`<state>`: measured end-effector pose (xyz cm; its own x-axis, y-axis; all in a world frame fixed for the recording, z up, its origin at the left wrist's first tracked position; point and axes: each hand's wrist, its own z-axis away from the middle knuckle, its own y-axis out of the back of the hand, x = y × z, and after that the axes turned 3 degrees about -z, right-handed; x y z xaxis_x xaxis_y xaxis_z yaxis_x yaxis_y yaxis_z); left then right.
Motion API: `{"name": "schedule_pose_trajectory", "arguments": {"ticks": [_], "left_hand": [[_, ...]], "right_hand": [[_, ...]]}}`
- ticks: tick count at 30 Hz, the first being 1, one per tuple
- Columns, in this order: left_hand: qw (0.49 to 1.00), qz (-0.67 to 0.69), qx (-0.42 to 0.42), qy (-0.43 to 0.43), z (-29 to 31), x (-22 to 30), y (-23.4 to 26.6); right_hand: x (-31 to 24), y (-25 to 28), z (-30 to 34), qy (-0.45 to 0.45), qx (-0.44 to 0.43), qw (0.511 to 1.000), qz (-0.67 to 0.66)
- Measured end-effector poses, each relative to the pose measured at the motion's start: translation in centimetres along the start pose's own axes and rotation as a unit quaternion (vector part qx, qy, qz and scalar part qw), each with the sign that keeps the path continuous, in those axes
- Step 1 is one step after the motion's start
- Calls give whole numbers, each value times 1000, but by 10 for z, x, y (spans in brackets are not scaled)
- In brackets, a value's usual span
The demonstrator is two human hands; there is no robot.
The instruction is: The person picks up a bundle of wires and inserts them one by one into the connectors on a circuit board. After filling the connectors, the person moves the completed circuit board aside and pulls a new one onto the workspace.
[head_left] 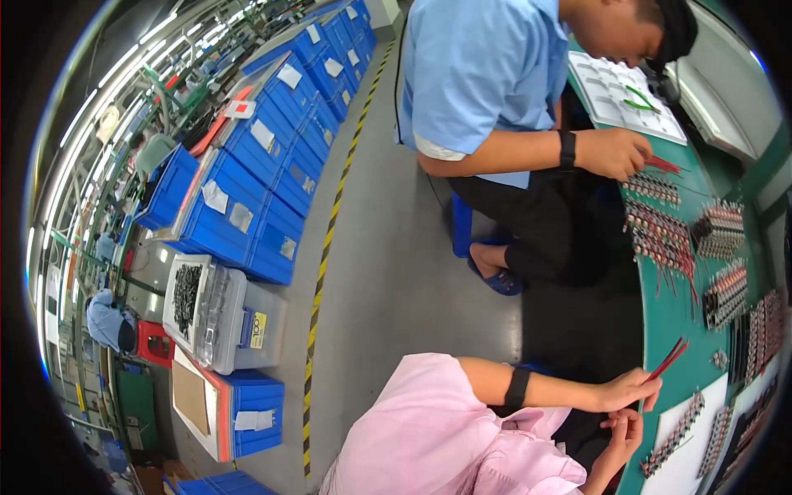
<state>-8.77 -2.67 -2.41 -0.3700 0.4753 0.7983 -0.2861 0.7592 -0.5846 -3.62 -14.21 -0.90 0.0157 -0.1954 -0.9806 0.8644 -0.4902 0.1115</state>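
At the table's near edge, at the lower right, my left hand (629,391), with a black band on the wrist, is closed around a bundle of red wires (670,356). The wire ends stick out past the fingers, up and to the right. Just below it, my right hand (625,433) has its fingers curled in a pinch close to the left hand; whatever is between them is too small to make out. Beside my hands, a row of small wired parts (675,433) lies on a white sheet (689,454) on the green table (672,318).
A co-worker in a blue shirt (487,74) sits farther along the table, holding red wires (664,165). Several rows of small parts (724,293) and a white tray with green pliers (642,101) lie there. Blue bins (227,214) stand left, past a yellow-black floor line (323,264).
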Motion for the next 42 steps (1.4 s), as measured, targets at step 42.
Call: {"name": "schedule_pose_trajectory", "arguments": {"ticks": [42], "left_hand": [[930,-230,78,-274,99,97,-29]], "right_hand": [[-17,-58,39,56,-335,933,-118]]}}
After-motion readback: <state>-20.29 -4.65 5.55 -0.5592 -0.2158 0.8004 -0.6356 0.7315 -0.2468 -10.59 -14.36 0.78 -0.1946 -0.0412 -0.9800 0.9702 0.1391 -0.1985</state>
